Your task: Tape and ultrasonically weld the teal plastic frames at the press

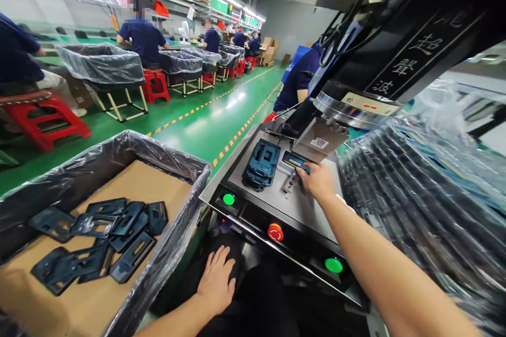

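Observation:
My right hand (pixel 317 181) reaches under the machine's press head (pixel 321 139), its fingers closed on the near right end of a dark plastic frame (pixel 292 159). That frame sits at a metal fixture (pixel 290 184) on the machine's grey worktable (pixel 239 168); my fingers hide part of it. Just left of the fixture lies a small stack of dark blue-black plastic frames (pixel 261 162) with slots cut through them. My left hand (pixel 216 279) lies flat on my dark-trousered leg, fingers spread, holding nothing.
Along the machine's front edge sit two green buttons (pixel 333 265) and a red stop button (pixel 275 231). A plastic-lined bin (pixel 185 168) at left holds several dark frames (pixel 132 258) on cardboard. Plastic-wrapped stacked parts (pixel 419 205) stand at right. Co-workers (pixel 143 39) sit beyond.

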{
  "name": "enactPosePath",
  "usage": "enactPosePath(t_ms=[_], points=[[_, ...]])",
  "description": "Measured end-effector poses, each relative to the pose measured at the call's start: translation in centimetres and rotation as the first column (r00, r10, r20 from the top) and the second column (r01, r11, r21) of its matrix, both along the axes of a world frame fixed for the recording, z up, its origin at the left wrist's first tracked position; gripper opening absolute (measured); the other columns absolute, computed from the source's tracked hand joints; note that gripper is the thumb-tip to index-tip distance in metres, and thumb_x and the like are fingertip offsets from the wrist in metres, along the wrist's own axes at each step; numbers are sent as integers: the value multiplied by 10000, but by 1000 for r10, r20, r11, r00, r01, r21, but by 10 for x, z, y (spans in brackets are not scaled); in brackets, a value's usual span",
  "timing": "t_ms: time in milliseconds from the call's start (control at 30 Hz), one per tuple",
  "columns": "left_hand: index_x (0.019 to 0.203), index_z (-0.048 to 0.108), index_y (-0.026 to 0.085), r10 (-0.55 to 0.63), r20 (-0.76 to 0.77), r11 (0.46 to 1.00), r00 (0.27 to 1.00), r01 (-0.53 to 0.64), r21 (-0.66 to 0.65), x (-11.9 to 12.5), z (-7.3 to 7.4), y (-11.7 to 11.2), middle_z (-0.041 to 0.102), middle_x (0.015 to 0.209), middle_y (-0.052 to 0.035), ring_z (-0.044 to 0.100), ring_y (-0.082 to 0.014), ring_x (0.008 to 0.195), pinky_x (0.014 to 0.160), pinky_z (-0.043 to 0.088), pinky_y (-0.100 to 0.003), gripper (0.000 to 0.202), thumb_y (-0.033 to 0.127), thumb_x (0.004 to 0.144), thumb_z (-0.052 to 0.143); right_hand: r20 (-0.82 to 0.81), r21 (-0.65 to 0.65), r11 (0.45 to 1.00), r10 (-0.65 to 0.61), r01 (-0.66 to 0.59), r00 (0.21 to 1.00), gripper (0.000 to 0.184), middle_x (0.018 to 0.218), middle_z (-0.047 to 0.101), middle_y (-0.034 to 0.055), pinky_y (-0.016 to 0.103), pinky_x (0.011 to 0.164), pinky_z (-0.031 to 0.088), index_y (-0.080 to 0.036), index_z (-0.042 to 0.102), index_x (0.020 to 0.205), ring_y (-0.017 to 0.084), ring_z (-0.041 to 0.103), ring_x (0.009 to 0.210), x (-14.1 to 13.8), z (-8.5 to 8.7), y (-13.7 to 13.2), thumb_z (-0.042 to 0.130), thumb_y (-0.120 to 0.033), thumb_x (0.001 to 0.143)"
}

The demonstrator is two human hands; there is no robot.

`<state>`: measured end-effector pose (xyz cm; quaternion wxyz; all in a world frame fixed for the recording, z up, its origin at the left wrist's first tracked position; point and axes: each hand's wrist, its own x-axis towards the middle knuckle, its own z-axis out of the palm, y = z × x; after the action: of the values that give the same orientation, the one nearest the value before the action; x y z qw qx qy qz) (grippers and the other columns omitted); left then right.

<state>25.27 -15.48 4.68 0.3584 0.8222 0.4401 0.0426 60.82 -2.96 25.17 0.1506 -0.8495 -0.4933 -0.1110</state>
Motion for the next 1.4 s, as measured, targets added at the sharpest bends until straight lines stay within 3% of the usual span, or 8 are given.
enactPosePath(t_ms=[133, 433, 767, 933, 1067, 1233, 1333, 1400], points=[[1305, 582, 223, -19, -30, 999, 999, 19, 27, -2, 4, 1, 337, 1557, -66, 196, -252, 1474, 1205, 121, -460, 515, 253, 799, 490, -36, -32, 999, -19, 18, 999, 372, 1126, 671, 182, 409, 924, 456, -138, 733, 1056, 299, 607, 1055, -4, -1, 10, 524, -400, 896], [1266, 609, 199, -49, -18, 986, 999, 51, 156, -4, -7, 2, 412, 1506, -84, 289, -277, 1437, 1174, 231, -482, 458, 215, 832, 464, -24, -60, 984, 165, -166, 986, 305, 1151, 696, 74, 291, 992, 425, -183, 736, 1037, 194, 595, 1110, 2, -9, 3, 462, -276, 940], [1232, 631, 194, -57, 27, 975, 998, 50, 219, -2, -16, 0, 449, 1470, -105, 340, -292, 1403, 1140, 293, -503, 417, 228, 851, 464, 47, 11, 994, 110, -111, 993, 352, 1144, 676, 100, 299, 912, 437, -165, 717, 1039, 209, 596, 1029, 0, -17, -4, 410, -331, 991], [1238, 625, 188, -60, 38, 970, 997, 49, 238, -5, -17, -1, 453, 1468, -107, 348, -289, 1402, 1143, 293, -494, 421, 229, 849, 470, 97, 65, 978, 192, -199, 977, 313, 1082, 694, 93, 323, 882, 469, -179, 713, 977, 222, 610, 995, -9, -9, -17, 430, -311, 973], [1238, 623, 172, -53, 53, 973, 997, 40, 227, -7, -14, -3, 444, 1477, -111, 338, -293, 1409, 1154, 277, -494, 430, 223, 830, 498, 139, 138, 935, 307, -325, 941, 274, 1040, 702, 93, 357, 908, 478, -185, 702, 934, 227, 628, 988, -30, 2, -52, 456, -305, 955], [1162, 659, 149, 45, 157, 994, 987, -59, 91, -6, -4, 1, 500, 1429, -124, 368, -296, 1388, 1155, 286, -471, 394, 210, 782, 572, 72, 305, 874, 374, -378, 925, 308, 1020, 701, 91, 351, 912, 493, -186, 676, 954, 210, 638, 974, -77, 17, -132, 436, -379, 965], [1041, 687, 139, 242, 267, 964, 933, -201, -173, -4, 12, 9, 576, 1335, -141, 468, -290, 1308, 1141, 311, -455, 310, 218, 746, 632, -255, 337, 904, 356, -262, 899, 323, 921, 700, 71, 335, 844, 511, -217, 668, 883, 209, 640, 889, -106, 20, -179, 465, -464, 933], [1043, 671, 131, 351, 288, 911, 891, -253, -325, -3, 27, 14, 631, 1239, -152, 560, -274, 1206, 1096, 366, -452, 310, 293, 782, 628, -610, 239, 961, 259, -138, 749, 363, 807, 684, 49, 319, 748, 523, -221, 655, 833, 201, 632, 781, -120, 14, -203, 497, -542, 894]])
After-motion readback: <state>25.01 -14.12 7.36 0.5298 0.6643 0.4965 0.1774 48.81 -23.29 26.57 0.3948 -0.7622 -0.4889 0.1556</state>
